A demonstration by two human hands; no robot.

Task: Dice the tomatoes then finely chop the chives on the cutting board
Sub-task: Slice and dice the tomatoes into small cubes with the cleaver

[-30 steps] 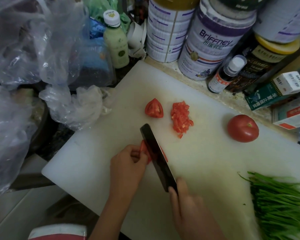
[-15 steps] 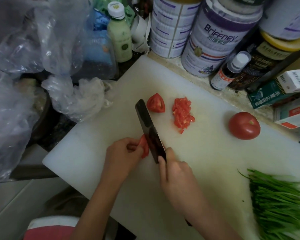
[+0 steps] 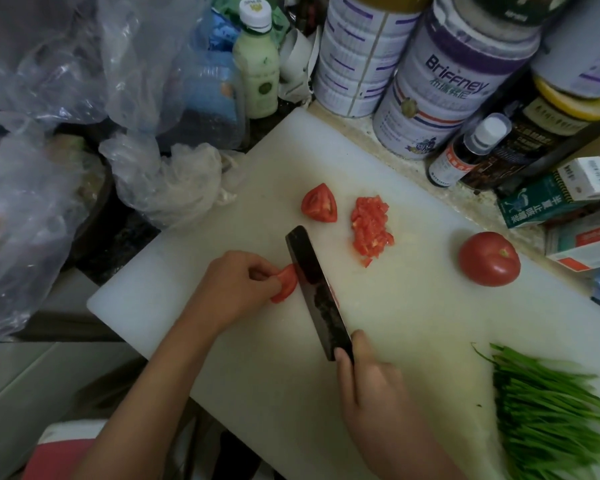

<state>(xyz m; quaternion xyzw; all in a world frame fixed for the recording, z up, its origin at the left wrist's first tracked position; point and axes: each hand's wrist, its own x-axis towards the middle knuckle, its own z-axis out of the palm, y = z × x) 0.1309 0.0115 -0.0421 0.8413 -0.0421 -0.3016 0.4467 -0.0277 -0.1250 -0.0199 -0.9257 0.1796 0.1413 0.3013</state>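
Note:
On the white cutting board [image 3: 413, 327] my left hand [image 3: 236, 289] holds a tomato piece [image 3: 286, 284] with curled fingers. My right hand [image 3: 371, 393] grips the handle of a dark knife [image 3: 314, 292], whose blade stands against the right side of that piece; thin red slices show just right of the blade. A tomato wedge [image 3: 320, 204] and a small pile of diced tomato [image 3: 369, 225] lie farther back. A whole tomato [image 3: 489, 258] sits at the right. A bunch of green chives [image 3: 548, 417] lies at the board's near right corner.
Large tins [image 3: 451, 77], a small bottle [image 3: 465, 150], a dark jar and boxes [image 3: 565, 195] crowd the board's far right edge. Crumpled plastic bags [image 3: 84, 116] and a pale green bottle [image 3: 258, 64] fill the left. The board's near left corner overhangs the counter.
The knife and my right hand slid forward along the tomato piece half a second ago, then drew back toward me. My left hand stayed on the piece.

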